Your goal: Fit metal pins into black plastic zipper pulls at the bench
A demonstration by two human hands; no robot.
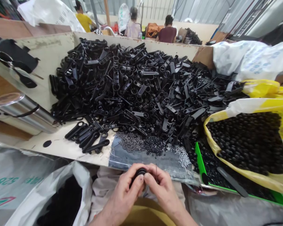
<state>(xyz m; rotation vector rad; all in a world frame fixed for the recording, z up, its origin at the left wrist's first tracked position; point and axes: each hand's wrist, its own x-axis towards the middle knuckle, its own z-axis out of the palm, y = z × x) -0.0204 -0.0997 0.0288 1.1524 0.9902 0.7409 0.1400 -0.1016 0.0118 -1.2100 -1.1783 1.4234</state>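
Observation:
Both hands meet close to my lap, just in front of the table edge. My left hand is closed around a black plastic part whose rounded end shows between thumb and fingers. Pressed against its other side, my right hand is also closed, thumb tip beside the left thumb. A thin dark rod-like sliver shows at the right fingers; what they grip is mostly hidden. Beyond the hands, a dark mat carries small grey pieces, little black pieces and silvery pins.
Black plastic handle-like parts fill the walled table, with a smaller group at front left. A steel flask stands left. At right are a yellow-edged sack of black pieces and a green tray. Several people sit beyond.

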